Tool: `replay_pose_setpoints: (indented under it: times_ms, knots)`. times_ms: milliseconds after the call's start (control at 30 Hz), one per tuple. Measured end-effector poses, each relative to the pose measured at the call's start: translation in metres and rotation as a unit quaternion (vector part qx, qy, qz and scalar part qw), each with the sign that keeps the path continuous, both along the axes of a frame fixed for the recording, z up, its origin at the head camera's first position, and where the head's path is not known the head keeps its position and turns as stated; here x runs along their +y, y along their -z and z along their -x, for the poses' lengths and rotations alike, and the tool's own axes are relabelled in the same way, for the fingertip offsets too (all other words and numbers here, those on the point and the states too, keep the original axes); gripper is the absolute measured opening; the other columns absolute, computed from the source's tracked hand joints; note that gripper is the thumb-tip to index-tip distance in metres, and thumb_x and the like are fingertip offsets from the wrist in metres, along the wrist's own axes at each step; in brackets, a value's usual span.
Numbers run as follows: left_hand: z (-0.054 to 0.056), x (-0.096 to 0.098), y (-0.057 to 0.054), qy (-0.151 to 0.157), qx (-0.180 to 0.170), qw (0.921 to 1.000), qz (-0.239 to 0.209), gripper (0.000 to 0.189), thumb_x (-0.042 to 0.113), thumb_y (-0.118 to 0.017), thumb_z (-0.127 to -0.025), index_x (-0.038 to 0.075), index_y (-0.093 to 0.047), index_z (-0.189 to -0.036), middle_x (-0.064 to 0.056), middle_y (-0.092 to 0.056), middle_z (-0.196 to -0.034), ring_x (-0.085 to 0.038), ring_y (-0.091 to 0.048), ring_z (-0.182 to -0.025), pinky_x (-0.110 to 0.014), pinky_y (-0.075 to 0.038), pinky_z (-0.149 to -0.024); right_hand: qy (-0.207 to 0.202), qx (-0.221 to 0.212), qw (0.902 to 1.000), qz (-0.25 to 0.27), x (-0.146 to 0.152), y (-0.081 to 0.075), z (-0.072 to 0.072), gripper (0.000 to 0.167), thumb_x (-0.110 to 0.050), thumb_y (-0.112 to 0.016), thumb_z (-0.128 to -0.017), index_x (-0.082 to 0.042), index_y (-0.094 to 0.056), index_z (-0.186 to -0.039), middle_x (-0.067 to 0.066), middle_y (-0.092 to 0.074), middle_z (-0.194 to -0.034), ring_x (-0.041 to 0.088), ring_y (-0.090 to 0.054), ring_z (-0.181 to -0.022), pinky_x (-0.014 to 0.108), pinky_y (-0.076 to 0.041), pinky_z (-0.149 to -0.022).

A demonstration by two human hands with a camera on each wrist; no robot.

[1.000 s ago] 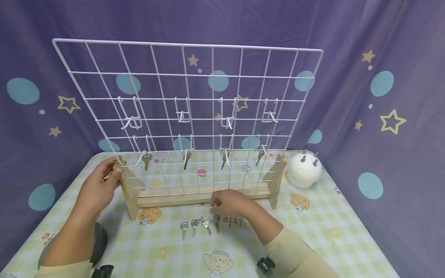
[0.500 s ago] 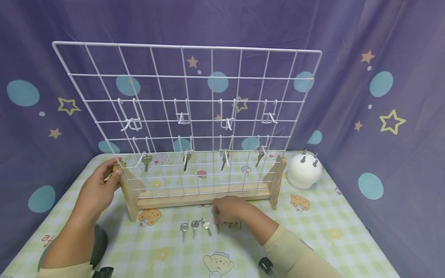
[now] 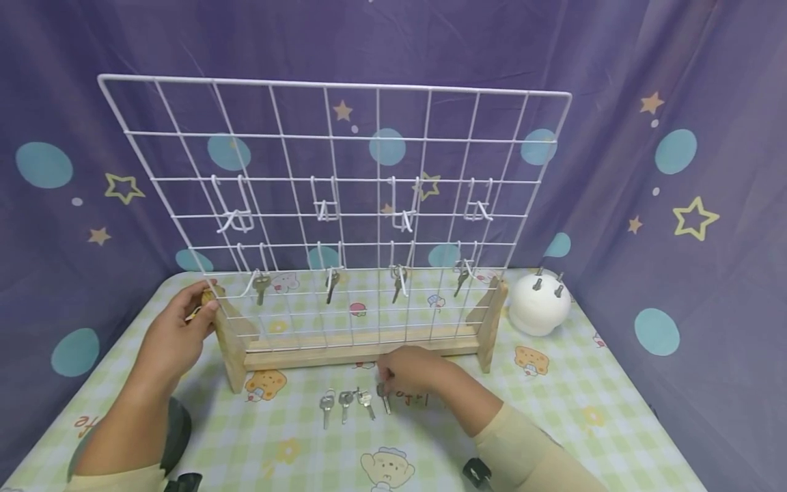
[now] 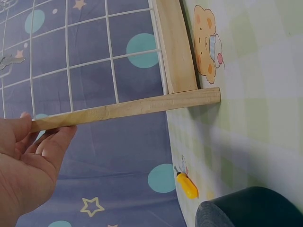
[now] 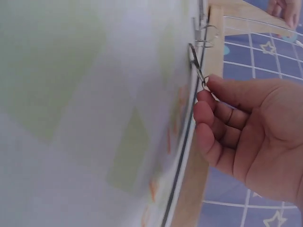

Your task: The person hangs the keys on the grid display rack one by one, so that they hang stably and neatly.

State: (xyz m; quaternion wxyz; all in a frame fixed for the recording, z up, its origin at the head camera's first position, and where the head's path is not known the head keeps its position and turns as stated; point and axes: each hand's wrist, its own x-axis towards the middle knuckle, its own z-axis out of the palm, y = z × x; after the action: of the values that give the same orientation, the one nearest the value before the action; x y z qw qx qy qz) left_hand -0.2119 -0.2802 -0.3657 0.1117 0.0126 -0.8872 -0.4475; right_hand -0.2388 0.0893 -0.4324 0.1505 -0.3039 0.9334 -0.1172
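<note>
My right hand (image 3: 415,372) pinches the small ring of a metal key (image 3: 384,400) between thumb and index finger. In the right wrist view the key (image 5: 195,59) hangs off those fingertips, its blade pointing away, close over the tablecloth. Three more ringed keys lie in a row to its left, the nearest key (image 3: 367,404) right beside it. My left hand (image 3: 175,335) grips the top of the rack's left wooden upright (image 4: 142,105), thumb on one side and fingers on the other. A white wire grid (image 3: 335,86) stands in this rack, with several keys hanging from its lower hooks.
Upper grid hooks, such as the leftmost hook (image 3: 236,220), hold no keys. A white rounded object (image 3: 537,307) with several metal pegs stands right of the rack. A dark green cylinder (image 4: 265,208) and a small yellow item (image 4: 187,185) lie near my left arm.
My right hand has come down onto the rightmost loose key and taken its ring, and the key has turned slightly. The left hand keeps its grip on the upright.
</note>
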Motion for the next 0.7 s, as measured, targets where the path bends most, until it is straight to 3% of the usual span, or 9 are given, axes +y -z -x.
replay_pose_setpoints:
  times_ms: [200, 467, 700]
  knots:
    - [0.000, 0.000, 0.000, 0.001, 0.004, 1.0000, -0.002, 0.057, 0.038, -0.039, -0.106, 0.013, -0.027, -0.155, -0.021, -0.038, -0.153, -0.017, -0.054, -0.124, -0.008, -0.053, -0.089, -0.034, 0.026, 0.9980, 0.046, 0.009, -0.011, -0.003, 0.016, -0.024, -0.066, -0.095, -0.028, -0.060, -0.081, -0.017, -0.056, -0.072, 0.003, -0.051, -0.065, 0.019, -0.047, -0.061]
    - [0.000, 0.002, 0.000, 0.002, -0.005, 1.0000, -0.003, 0.057, 0.037, -0.037, -0.106, 0.012, -0.025, -0.156, -0.021, -0.035, -0.155, -0.037, -0.048, -0.131, -0.013, -0.054, -0.092, -0.044, 0.055, 0.9950, 0.071, 0.020, -0.033, -0.016, 0.013, -0.026, -0.063, -0.097, -0.027, -0.063, -0.084, -0.019, -0.057, -0.076, 0.001, -0.051, -0.066, 0.019, -0.048, -0.062]
    - [0.001, 0.002, -0.001, 0.004, -0.009, 0.9999, -0.012, 0.057, 0.037, -0.037, -0.106, 0.012, -0.024, -0.156, -0.020, -0.033, -0.156, -0.042, -0.045, -0.132, -0.017, -0.054, -0.094, -0.044, 0.087, 0.9880, 0.120, 0.037, -0.062, -0.030, 0.010, -0.025, -0.060, -0.099, -0.025, -0.067, -0.093, -0.019, -0.062, -0.085, 0.000, -0.054, -0.071, 0.019, -0.051, -0.066]
